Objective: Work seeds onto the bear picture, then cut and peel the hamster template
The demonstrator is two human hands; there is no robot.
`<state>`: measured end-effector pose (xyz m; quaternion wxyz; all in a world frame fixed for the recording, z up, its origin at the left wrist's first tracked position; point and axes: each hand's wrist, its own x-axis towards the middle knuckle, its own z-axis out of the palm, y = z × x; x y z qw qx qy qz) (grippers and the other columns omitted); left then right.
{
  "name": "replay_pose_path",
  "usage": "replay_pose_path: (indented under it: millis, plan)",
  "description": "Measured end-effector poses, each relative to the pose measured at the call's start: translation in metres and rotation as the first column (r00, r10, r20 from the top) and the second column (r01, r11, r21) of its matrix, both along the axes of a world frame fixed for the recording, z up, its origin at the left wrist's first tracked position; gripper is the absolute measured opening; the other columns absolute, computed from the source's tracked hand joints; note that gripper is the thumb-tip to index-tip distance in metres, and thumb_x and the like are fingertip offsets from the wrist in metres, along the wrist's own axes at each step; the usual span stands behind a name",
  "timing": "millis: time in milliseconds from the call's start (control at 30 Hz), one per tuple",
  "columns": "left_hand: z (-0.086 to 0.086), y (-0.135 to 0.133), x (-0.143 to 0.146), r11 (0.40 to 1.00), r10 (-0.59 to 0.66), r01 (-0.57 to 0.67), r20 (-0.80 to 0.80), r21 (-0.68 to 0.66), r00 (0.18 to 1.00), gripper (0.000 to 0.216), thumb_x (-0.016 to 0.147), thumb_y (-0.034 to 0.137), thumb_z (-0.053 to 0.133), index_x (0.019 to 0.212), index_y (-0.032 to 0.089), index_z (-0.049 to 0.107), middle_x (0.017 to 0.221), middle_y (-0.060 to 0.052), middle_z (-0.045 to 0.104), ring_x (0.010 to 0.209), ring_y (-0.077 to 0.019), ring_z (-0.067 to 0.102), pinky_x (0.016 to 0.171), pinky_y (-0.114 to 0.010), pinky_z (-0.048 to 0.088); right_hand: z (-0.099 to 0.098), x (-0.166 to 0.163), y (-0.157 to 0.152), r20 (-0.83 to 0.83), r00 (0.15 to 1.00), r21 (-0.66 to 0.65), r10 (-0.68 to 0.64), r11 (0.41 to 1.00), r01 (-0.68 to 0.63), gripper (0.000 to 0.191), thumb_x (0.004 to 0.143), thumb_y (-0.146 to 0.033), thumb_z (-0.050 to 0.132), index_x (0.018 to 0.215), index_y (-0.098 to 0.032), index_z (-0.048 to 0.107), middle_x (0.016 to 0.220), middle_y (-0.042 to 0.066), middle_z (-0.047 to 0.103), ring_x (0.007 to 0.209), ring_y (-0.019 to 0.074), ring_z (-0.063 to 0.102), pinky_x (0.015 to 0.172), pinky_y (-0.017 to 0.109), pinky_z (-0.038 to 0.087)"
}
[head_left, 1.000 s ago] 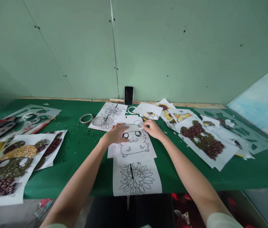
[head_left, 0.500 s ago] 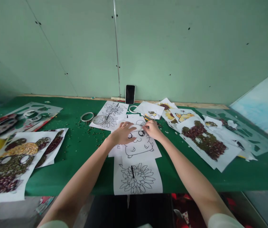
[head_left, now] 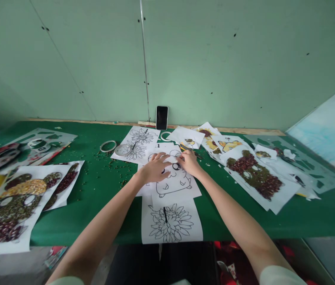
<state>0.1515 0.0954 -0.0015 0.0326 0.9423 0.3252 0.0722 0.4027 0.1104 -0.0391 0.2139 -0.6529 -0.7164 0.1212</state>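
A sheet with a black-outlined cartoon animal [head_left: 171, 183] lies in front of me, on top of other papers. My left hand [head_left: 155, 168] rests flat on its left part with the fingers spread, covering some of the face. Near the animal's head, my right hand [head_left: 189, 162] has its fingers bent and drawn together at the paper; anything between the fingertips is hidden. Just behind those knuckles shows a slim yellow-and-dark tool [head_left: 182, 147], partly covered by the hand. A flower line drawing [head_left: 171, 223] sticks out below, at the table's front edge.
Two tape rolls [head_left: 108, 146] [head_left: 122, 150] are left of the hands, among scattered seeds [head_left: 115, 171]. A phone [head_left: 161, 118] leans on the wall. Seed-covered pictures lie left [head_left: 16, 206] and right [head_left: 254, 174] on the green table [head_left: 96, 217].
The right fingers have shifted slightly left and extended a little over the drawing. My left hand stays spread on the sheet. The whole view has moved slightly.
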Motion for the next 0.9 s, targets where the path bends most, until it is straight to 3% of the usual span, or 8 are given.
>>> replay_pose_path:
  millis: [200,400,633,900]
  plan:
    - [0.001,-0.001,-0.001,1.0,0.011,-0.011,-0.018,-0.011,1.0,0.045,0.11,0.045,0.05,0.144,0.025,0.071,0.174,-0.013,0.046,0.164,-0.0398,0.032,0.127,-0.062,0.038,-0.003,0.001,0.001,-0.014,1.0,0.001,0.01,1.0,-0.01,0.027,0.105,-0.042,0.072,0.092,-0.02,0.08,0.128,0.015,0.07,0.129,0.0366,0.056,0.111,0.045,0.042]
    - [-0.004,-0.003,0.005,1.0,0.014,-0.014,-0.006,-0.008,1.0,0.062,0.111,0.055,0.043,0.165,0.024,0.047,0.174,-0.015,0.045,0.163,-0.0389,0.034,0.127,-0.063,0.039,-0.001,0.0,0.0,-0.032,0.999,-0.014,0.019,1.0,-0.02,0.028,0.105,-0.044,0.071,0.091,-0.021,0.08,0.128,0.014,0.071,0.129,0.0379,0.056,0.111,0.048,0.043]
    - [-0.008,-0.004,0.008,0.999,-0.02,0.021,-0.036,0.031,0.999,0.054,0.112,0.053,0.043,0.159,0.028,0.056,0.173,-0.012,0.046,0.16,-0.0391,0.037,0.126,-0.061,0.041,-0.003,-0.002,0.0,-0.018,1.0,-0.014,0.024,1.0,-0.025,0.025,0.106,-0.04,0.068,0.093,-0.021,0.08,0.129,0.015,0.07,0.129,0.0384,0.056,0.111,0.05,0.043]
    - [-0.01,-0.004,0.009,1.0,-0.023,0.023,0.043,0.008,0.999,0.05,0.111,0.05,0.046,0.154,0.03,0.062,0.17,-0.01,0.05,0.158,-0.0389,0.039,0.126,-0.062,0.042,0.002,-0.003,-0.004,0.028,0.999,-0.051,0.021,0.999,-0.019,0.028,0.108,-0.042,0.064,0.099,-0.022,0.08,0.13,0.014,0.067,0.132,0.0365,0.052,0.111,0.048,0.041]
